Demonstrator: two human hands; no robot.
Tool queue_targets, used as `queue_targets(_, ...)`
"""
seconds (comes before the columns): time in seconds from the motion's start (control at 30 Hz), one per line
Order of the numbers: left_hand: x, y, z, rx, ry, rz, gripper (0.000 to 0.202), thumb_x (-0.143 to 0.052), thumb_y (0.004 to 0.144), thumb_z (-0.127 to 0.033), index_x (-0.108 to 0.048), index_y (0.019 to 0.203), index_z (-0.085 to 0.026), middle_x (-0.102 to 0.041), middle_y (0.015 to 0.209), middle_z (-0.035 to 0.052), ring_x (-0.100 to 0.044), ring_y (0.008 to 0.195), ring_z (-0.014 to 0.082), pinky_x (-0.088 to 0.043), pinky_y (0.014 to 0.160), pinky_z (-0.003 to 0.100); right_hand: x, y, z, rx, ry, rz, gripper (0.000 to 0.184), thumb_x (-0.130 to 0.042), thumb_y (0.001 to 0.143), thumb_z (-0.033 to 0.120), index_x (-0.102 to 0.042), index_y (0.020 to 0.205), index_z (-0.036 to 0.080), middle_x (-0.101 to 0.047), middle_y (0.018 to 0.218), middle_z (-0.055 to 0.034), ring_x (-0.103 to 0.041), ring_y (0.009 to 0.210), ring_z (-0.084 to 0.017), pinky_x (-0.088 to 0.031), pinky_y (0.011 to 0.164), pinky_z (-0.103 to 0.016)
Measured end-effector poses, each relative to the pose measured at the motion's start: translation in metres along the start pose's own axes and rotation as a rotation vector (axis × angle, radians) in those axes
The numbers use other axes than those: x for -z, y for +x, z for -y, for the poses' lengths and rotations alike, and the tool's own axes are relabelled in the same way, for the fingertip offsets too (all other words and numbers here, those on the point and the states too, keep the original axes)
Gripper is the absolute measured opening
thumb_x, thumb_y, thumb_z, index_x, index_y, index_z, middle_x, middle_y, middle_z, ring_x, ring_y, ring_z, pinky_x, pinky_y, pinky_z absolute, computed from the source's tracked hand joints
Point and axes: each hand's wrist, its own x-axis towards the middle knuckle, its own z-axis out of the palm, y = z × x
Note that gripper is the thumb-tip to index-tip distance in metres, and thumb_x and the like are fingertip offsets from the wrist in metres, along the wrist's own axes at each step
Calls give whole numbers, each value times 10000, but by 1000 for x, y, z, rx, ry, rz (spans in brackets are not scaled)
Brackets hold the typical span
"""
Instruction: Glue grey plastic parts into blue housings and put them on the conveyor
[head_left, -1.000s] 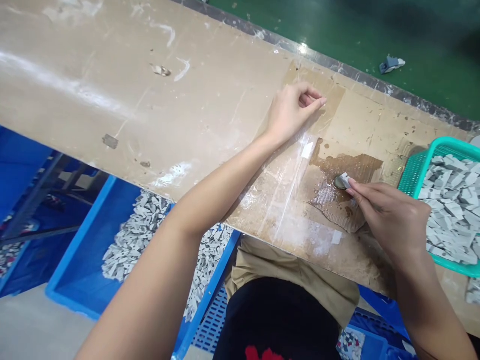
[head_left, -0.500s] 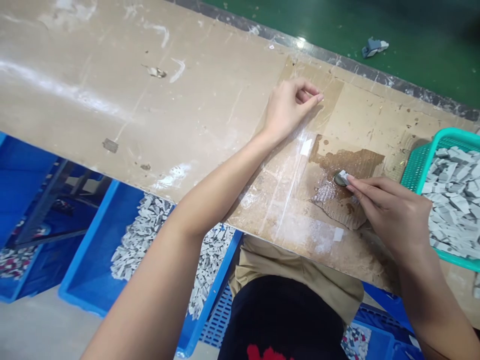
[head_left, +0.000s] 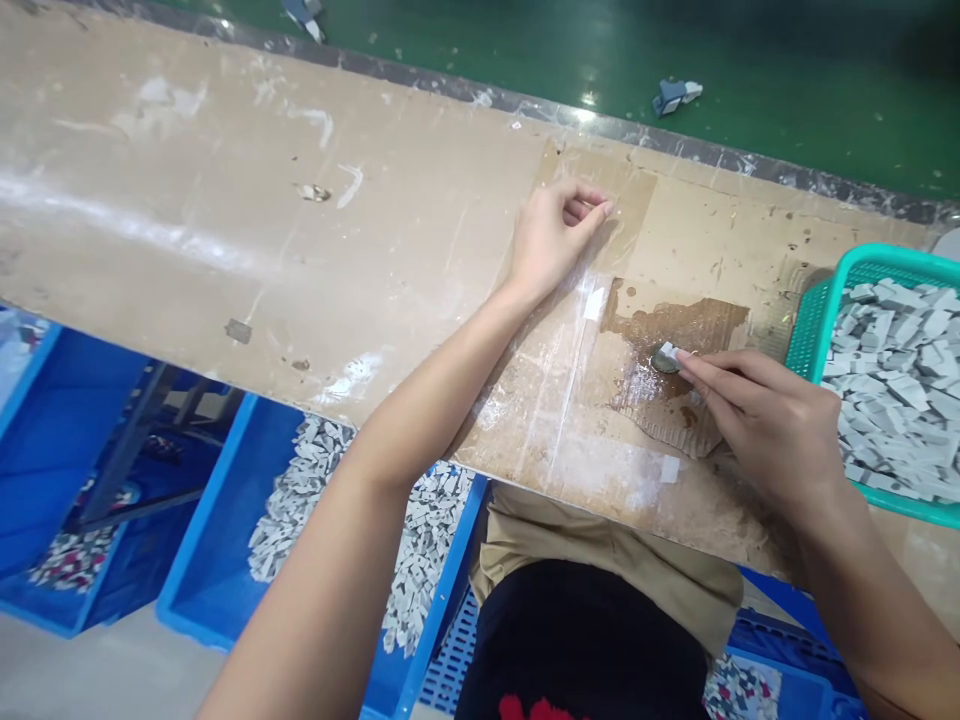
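Observation:
My right hand (head_left: pixel 757 425) pinches a small grey piece (head_left: pixel 667 353) and presses it against a dark round spot on the torn, wet cardboard (head_left: pixel 694 330) taped to the bench. My left hand (head_left: pixel 551 235) rests on the cardboard sheet farther back, its fingers curled in toward the thumb; nothing visible shows between them. Both forearms reach across the tan bench top (head_left: pixel 262 250).
A teal basket (head_left: pixel 814 335) full of grey pieces stands at the right. Under the bench's near edge are blue bins (head_left: pixel 225 560) holding several grey pieces. Beyond the bench's far edge lies a green floor with a stray grey part (head_left: pixel 675 95).
The view has shifted, so the bench sits lower and farther left in the picture. Both hands keep their poses; the right hand still presses the grey piece on the same spot.

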Motion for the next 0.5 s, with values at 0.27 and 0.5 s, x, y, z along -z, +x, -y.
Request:
queue_targets(0.27,-12,35,-2,15,152,-137,256,-683,869,-289,-669,1095,-169,-693,1140,144,-606,1187,277,-417,1121,429,-6,-6,-4,17,168,-119,284,-529,976,144,-733,1153,233,-750,968,-43,-710,838,-160,-588,758,-274)
queue_targets(0.5,-58,120,-16,50,319,-149,393,-765,759,-143,-621,1121,-98,-591,1359,259,-428,1415,361,-242,1217,464,-8,-8,-4,15,231,-109,333,-498,982,120,-698,1226,227,-746,981,-72,-723,860,-182,-612,764,-311)
